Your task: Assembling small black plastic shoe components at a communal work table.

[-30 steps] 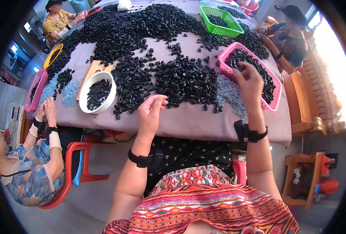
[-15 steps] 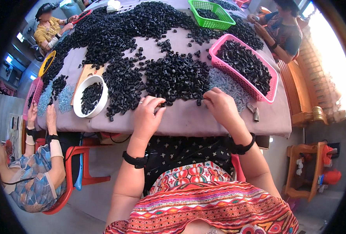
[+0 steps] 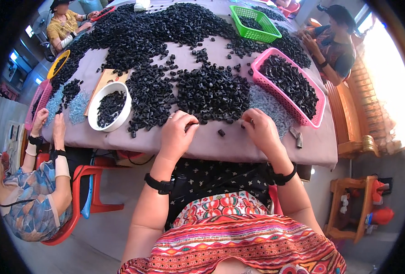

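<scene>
A heap of small black plastic pieces (image 3: 213, 91) lies on the cloth-covered table in front of me. At its near left edge, my left hand (image 3: 177, 132) is closed, with a small black plastic piece (image 3: 190, 127) between thumb and fingers. My right hand (image 3: 261, 130) is pinched at the heap's near right edge; a dark bit shows at its fingertips, too small to make out. Between the hands lies a single loose black piece (image 3: 221, 133). Beside my right hand spreads a pile of small clear bluish pieces (image 3: 272, 107).
A pink basket (image 3: 322, 109) of black pieces stands to the right, a white bowl (image 3: 92, 119) to the left on a wooden board (image 3: 105, 80). Farther off is a green basket (image 3: 250, 34). Co-workers sit left (image 3: 35, 201), far left (image 3: 61, 27) and right (image 3: 337, 45).
The view has shifted slightly. Both hands have drawn back a little from the heap toward the table's near edge. One loose black piece now lies apart between them.
</scene>
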`<state>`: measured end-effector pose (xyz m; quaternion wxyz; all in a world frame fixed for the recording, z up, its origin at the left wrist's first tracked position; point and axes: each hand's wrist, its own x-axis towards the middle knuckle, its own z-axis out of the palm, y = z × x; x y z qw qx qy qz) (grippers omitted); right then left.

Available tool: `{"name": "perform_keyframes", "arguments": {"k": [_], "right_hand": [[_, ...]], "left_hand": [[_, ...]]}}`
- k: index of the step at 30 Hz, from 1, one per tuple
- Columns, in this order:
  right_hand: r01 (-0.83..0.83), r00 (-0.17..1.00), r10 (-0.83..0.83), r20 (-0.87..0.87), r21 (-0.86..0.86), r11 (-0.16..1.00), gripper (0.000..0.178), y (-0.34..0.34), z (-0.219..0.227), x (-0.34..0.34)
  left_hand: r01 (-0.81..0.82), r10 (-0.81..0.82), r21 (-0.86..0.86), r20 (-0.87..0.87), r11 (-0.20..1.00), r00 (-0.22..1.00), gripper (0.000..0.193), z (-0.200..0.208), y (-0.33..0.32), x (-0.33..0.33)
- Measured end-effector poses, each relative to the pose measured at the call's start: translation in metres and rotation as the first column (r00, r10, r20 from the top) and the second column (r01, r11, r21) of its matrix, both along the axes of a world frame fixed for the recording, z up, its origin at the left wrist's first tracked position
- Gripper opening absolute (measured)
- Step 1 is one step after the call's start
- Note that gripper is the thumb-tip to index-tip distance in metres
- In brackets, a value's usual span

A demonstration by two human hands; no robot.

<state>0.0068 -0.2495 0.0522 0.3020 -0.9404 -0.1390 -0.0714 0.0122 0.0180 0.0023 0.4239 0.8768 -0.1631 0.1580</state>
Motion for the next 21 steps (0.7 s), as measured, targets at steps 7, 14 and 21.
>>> {"name": "perform_keyframes", "arguments": {"k": [7, 14, 21], "right_hand": [[0.004, 0.996, -0.003, 0.092, -0.01, 1.0, 0.01, -0.001, -0.004, 0.002], [-0.044, 0.995, 0.051, 0.082, -0.092, 0.995, 0.014, 0.026, -0.007, 0.001], [-0.089, 0.994, 0.094, 0.062, -0.079, 0.993, 0.023, 0.046, -0.002, -0.007]], "left_hand": [[-0.016, 0.016, -0.031, -0.021, 0.999, 1.0, 0.014, 0.01, -0.006, -0.003], [0.071, -0.071, -0.004, -0.013, 0.997, 0.997, 0.025, 0.009, -0.004, -0.004], [0.101, -0.1, -0.03, 0.022, 0.994, 0.995, 0.025, 0.018, -0.005, -0.005]]}}
